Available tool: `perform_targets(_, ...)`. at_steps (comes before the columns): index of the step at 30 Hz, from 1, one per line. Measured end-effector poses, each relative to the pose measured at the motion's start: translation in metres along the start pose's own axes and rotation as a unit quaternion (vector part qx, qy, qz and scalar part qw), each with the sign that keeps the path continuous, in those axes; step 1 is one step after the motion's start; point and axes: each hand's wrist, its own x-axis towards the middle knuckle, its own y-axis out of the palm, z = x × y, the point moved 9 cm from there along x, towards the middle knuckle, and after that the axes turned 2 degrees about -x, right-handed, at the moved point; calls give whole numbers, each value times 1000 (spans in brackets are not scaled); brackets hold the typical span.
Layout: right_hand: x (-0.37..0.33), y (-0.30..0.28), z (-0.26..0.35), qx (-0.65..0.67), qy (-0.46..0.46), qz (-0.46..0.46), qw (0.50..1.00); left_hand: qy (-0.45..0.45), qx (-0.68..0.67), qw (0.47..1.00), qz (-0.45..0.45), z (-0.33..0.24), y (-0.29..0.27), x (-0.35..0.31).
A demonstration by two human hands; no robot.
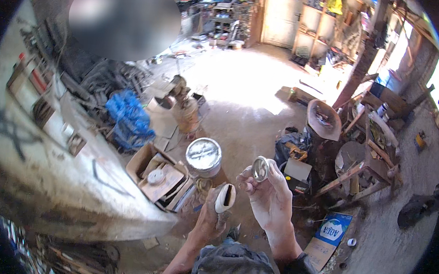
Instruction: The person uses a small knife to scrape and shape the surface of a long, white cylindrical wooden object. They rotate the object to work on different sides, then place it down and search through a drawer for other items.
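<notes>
My left hand [210,215] is wrapped round a whitish oval piece [219,203] with a dark, slot-like opening in its upper face. To its right and a little higher, my right hand [273,199] pinches a small round shiny piece [260,169] with a metallic rim, held upright between thumb and fingers. The two pieces are apart. I cannot make out the exact kind of either one. Just beyond my left hand stands a white bucket [208,173] with a silvery, smeared top.
Left of the bucket sits a cardboard box [143,165] of scraps, near a blue plastic bag [127,112]. At right are a black bag [287,144], a wooden frame [362,172] and a flattened blue-and-brown carton [326,246]. A pale wall [74,178] curves along the left.
</notes>
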Motion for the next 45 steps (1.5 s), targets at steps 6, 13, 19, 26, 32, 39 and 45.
perform_targets(6,76,-65,87,-142,-118,-84,979,69,35,996,40,28,71,138)
perform_targets(13,264,-253,97,-388,-156,-225,880,172,103,979,-36,119,142,314)
perform_targets(19,462,-360,66,-411,-156,-205,874,41,-14,990,-134,250,168,519)
perform_targets(26,716,-376,102,-441,-130,-200,865,36,-97,988,-115,328,118,787)
perform_targets(32,924,-424,95,-371,79,-83,922,43,-510,859,27,432,112,972)
perform_targets(39,1184,-393,122,-490,-46,109,864,150,-344,924,-78,497,59,1137)
perform_targets(45,1349,-446,62,-239,-23,-61,969,70,-106,980,-152,621,10,1248)
